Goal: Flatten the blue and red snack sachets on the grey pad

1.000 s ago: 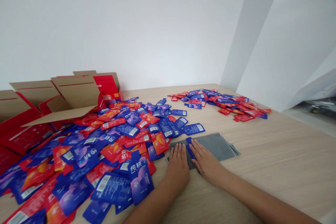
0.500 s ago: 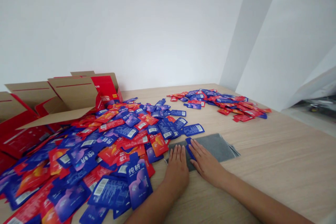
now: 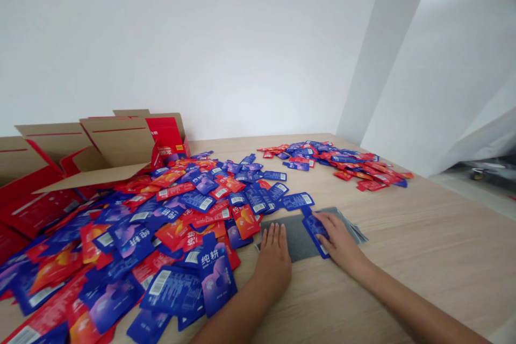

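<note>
Folded grey cloth [image 3: 298, 247] lies on the wooden table in front of me. My left hand [image 3: 274, 252] rests flat on the cloth's left end, fingers stretched out. Over the cloth's right half, my right hand [image 3: 336, 239] grips a blue pouch [image 3: 315, 232] by its right edge, thumb and fingers closed on it. The pouch's printed back faces up and its spout end points away from me. A large heap of blue and red pouches [image 3: 193, 220] spreads just left of my left hand.
Open red cardboard boxes [image 3: 116, 142] with brown flaps stand at the left, behind the heap. A second, smaller pile of pouches [image 3: 334, 157] lies at the back right. White wall [image 3: 250, 54] rises behind the wooden table [image 3: 435, 258].
My right hand has moved right along the cloth and lifted off it, now gripping the blue pouch that lay under its fingers. The left hand has stayed in place.
</note>
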A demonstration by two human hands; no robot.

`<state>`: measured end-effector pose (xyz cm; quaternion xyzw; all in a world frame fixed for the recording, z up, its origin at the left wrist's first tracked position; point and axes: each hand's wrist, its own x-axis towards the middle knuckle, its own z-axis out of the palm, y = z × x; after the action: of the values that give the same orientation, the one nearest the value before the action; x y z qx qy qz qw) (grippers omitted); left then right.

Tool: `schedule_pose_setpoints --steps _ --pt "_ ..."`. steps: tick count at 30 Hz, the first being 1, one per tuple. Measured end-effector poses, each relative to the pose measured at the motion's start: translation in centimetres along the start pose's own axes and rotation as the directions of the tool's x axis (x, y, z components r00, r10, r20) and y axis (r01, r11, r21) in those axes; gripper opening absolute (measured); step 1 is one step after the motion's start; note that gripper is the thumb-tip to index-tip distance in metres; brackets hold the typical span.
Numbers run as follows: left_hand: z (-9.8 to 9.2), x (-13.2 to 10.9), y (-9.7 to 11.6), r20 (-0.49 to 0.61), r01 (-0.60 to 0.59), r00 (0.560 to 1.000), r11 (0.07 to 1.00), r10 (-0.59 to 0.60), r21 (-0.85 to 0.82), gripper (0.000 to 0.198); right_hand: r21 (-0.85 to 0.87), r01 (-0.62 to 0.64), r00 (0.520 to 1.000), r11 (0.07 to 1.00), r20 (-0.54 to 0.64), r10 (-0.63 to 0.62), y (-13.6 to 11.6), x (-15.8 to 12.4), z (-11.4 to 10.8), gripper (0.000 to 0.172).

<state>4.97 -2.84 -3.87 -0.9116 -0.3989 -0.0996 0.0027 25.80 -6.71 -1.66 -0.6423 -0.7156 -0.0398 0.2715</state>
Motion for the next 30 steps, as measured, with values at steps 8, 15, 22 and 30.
schedule_pose_setpoints --steps 8,15,22,30 --pt "0.4 -0.1 0.0 -0.036 -0.004 0.999 1.000 0.005 0.017 0.060 0.323 0.016 0.999 0.946 0.028 -0.026 -4.8 0.9 -1.4 0.049" --pt "0.3 0.0 0.0 -0.034 0.007 0.999 1.000 -0.008 -0.016 0.055 0.003 0.149 0.953 0.989 0.266 -0.145 -4.6 0.2 3.1 0.046" --pt "0.1 -0.1 0.1 0.001 0.005 1.000 1.000 -0.004 -0.016 0.064 -0.201 0.131 0.980 0.971 0.174 -0.096 0.7 -0.4 2.0 0.046" --pt "0.5 0.0 0.1 -0.023 0.011 1.000 1.000 -0.011 -0.006 0.064 -0.121 0.187 0.976 0.975 0.132 -0.171 -0.1 -2.5 2.2 0.047"
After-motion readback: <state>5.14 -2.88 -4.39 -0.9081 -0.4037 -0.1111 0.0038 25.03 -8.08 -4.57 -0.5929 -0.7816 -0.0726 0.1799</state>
